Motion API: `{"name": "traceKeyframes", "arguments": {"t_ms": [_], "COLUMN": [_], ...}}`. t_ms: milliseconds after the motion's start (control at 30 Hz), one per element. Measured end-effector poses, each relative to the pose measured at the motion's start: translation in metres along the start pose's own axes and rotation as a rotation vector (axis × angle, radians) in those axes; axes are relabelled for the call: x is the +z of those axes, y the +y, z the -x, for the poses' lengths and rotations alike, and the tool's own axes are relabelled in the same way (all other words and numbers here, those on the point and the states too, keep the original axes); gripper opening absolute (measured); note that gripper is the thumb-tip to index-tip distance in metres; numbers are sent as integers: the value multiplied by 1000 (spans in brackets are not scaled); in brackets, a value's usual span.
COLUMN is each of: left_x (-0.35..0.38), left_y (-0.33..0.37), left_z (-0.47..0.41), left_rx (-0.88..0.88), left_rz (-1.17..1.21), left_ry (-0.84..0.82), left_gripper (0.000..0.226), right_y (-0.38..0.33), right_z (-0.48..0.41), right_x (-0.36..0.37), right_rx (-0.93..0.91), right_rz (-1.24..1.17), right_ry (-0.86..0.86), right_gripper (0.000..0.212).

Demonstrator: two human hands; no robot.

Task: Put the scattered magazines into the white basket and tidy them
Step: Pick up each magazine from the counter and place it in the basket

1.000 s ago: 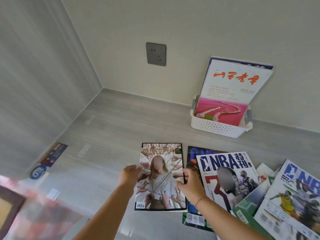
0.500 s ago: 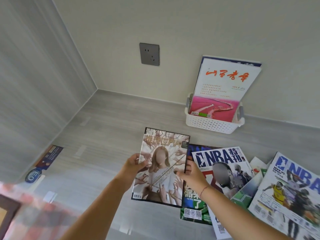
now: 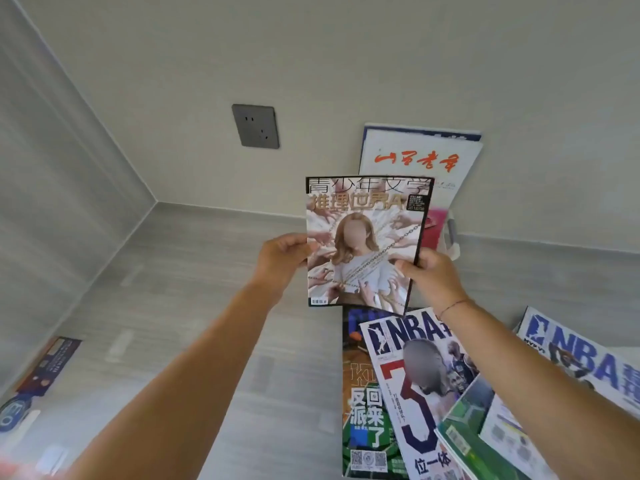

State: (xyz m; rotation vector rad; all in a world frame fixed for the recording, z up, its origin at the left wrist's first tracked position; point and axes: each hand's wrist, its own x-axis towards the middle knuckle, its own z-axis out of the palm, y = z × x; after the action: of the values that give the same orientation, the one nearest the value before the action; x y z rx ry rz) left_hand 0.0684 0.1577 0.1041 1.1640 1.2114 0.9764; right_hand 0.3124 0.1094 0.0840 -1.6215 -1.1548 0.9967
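Note:
I hold a magazine with a woman in chains on its cover (image 3: 363, 244) upright in the air, above the grey counter. My left hand (image 3: 282, 259) grips its left edge and my right hand (image 3: 429, 275) grips its right edge. Behind it stands the white basket (image 3: 452, 237), mostly hidden, with a white and pink magazine with red characters (image 3: 415, 157) upright inside, leaning on the wall. Scattered magazines lie at the lower right: a green one (image 3: 363, 410), an NBA one with a red 3 (image 3: 412, 382) and another NBA one (image 3: 581, 362).
A grey wall socket (image 3: 256, 126) sits on the back wall left of the basket. A dark leaflet (image 3: 48, 365) lies by the left wall. The grey counter (image 3: 190, 306) meets walls at the back and left.
Both hands lifted the chained-woman magazine off the counter and carried it up and toward the basket. It now hides most of the basket.

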Motion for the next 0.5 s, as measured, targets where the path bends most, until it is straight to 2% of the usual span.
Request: {"name": "traceKeyframes", "arguments": {"t_ms": [100, 267, 333, 500], "left_x": [31, 71, 82, 98], "left_y": [32, 62, 61, 24], "left_z": [-39, -96, -114, -144], "left_rx": [89, 204, 196, 66], "left_rz": [-6, -73, -74, -115], "left_ry": [-27, -35, -19, 54], "left_gripper": [18, 20, 20, 20], "right_y": [-20, -35, -31, 13], "right_z": [-42, -98, -114, -142], "right_x": [-33, -74, -79, -70], "right_rx": [-60, -137, -132, 13], "right_rz": [80, 221, 236, 227], "right_ry": [110, 281, 305, 283], "right_gripper": [11, 11, 7, 16]}}
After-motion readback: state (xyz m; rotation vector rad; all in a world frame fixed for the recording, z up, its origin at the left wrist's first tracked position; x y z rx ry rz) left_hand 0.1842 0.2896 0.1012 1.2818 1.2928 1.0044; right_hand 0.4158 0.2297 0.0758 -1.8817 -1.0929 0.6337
